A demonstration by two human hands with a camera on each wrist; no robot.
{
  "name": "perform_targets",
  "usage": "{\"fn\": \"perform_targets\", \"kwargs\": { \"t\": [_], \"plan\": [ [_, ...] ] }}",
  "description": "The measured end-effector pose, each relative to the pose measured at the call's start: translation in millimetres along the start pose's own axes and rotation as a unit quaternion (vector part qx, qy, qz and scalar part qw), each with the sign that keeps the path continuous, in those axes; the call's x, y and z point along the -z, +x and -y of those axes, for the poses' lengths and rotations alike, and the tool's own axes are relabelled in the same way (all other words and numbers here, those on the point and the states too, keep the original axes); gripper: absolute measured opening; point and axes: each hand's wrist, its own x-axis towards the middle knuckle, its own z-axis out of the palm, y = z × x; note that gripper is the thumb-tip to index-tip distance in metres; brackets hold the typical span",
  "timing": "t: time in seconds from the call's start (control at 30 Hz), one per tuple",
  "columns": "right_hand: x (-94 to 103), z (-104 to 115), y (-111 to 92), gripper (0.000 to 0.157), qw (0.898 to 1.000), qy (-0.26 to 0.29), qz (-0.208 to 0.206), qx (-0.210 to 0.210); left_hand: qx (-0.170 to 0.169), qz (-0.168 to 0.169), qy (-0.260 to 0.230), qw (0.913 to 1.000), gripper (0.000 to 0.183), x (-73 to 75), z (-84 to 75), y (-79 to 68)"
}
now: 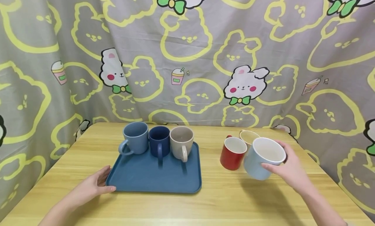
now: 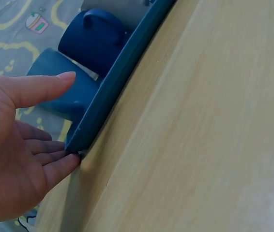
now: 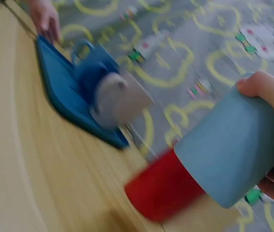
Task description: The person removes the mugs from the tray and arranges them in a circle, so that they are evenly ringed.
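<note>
My right hand (image 1: pixel 293 170) grips a light blue mug (image 1: pixel 255 164) with a white inside, thumb on the near side and the other fingers behind it. The mug is raised and slightly tilted, its shadow falling on the wood below. My left hand (image 1: pixel 89 187) is at the front left corner of a blue tray (image 1: pixel 146 183); in the left wrist view its fingertips (image 2: pixel 71 162) touch the tray's edge, the thumb straight and apart. Along the tray's back stand a grey-blue mug (image 1: pixel 139 143), a navy mug (image 1: pixel 153 148) and a beige mug (image 1: pixel 176 148).
A red mug (image 1: pixel 229 159) stands on the wooden table (image 1: pixel 211 200), just left of the held mug. Behind it is a cream mug (image 1: pixel 249 135), partly hidden. A patterned grey curtain (image 1: pixel 196 66) hangs along the table's back edge.
</note>
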Motion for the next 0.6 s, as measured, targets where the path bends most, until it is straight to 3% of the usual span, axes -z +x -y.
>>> {"fn": "perform_targets", "kwargs": {
  "t": [0.23,0.6],
  "plan": [
    [22.9,-44,1,0.075,0.999,-0.036,-0.015,-0.032,0.001,0.001,-0.006,1.0000,0.090,0.0,-1.2,0.1],
    [26.8,-90,9,0.077,0.994,-0.071,-0.008,-0.084,0.003,-0.005,-0.003,1.0000,0.090,-1.9,-2.3,-0.8]
  ]
}}
